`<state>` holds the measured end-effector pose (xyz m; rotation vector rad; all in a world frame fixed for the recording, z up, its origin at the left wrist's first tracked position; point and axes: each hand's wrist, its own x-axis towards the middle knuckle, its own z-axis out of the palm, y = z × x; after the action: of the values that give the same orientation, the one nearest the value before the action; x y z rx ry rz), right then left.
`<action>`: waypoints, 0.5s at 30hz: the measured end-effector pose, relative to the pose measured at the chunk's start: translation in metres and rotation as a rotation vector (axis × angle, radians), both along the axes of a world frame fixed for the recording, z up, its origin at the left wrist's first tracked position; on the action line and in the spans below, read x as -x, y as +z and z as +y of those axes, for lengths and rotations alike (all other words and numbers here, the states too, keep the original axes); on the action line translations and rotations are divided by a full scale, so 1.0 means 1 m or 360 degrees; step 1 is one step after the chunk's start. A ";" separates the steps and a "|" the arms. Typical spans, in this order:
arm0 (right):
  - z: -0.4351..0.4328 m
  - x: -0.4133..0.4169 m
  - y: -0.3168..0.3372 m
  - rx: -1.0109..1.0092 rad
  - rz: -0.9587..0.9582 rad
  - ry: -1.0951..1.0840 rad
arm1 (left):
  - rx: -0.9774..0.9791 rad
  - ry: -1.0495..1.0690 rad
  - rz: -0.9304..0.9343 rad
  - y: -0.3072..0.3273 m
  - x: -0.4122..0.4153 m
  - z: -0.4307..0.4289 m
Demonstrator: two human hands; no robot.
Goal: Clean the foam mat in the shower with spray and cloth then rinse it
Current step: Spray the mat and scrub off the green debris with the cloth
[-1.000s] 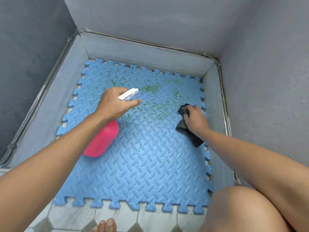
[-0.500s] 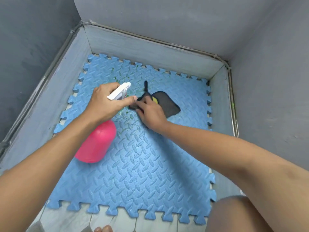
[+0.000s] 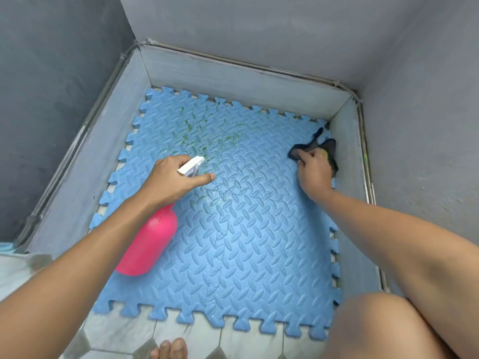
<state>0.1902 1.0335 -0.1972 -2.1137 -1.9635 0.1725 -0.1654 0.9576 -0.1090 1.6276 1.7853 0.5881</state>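
Since the frame half a second earlier, the right hand [image 3: 315, 172] has travelled with the cloth [image 3: 329, 147] from the middle of the mat, where it lay just beside the left hand, out to the far right edge. The left hand [image 3: 173, 181] and its bottle show little change of position.

Right hand: fingers curled over the dark cloth, pressing it down on the foam mat [image 3: 246, 250] near the mat's far right corner, close to the grey kerb [image 3: 233, 81]. Part of the cloth spreads out beyond the fingertips. A small yellow patch shows beside the knuckles; its nature cannot be determined.

Left hand: fingers wrapped round the neck of the spray bottle [image 3: 147, 244], below its white trigger head [image 3: 190, 167]. One digit is stretched out straight beneath the nozzle. The pink bottle body hangs tilted under the wrist, over the left part of the mat; whether it touches the mat cannot be told. The nozzle points toward the far side.

Foam mat: blue, interlocking, tread-patterned, lying flat on the shower floor and enclosed by the kerb on three sides. Green residue [image 3: 197, 136] is scattered across the far left-centre area, ahead of the nozzle.

Pale tiled floor [image 3: 124, 330] adjoins the mat's near edge, where toes [image 3: 169, 348] are visible. A bare knee [image 3: 383, 330] occupies the lower right.
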 end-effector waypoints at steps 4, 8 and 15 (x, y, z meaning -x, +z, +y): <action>-0.029 0.049 0.007 0.0074 0.0124 0.0619 | 0.0089 0.0075 0.0031 -0.004 0.005 -0.003; -0.030 0.063 0.010 0.0158 0.0237 0.0675 | 0.0080 0.0223 -0.0043 -0.003 0.014 -0.004; -0.012 0.047 0.005 0.0081 0.0082 0.0549 | 0.0115 0.0374 -0.0222 -0.003 0.048 -0.010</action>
<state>0.1435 1.0218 -0.1926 -1.7622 -2.2993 0.3393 -0.2136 0.9479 -0.1116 1.3054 1.8837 0.7164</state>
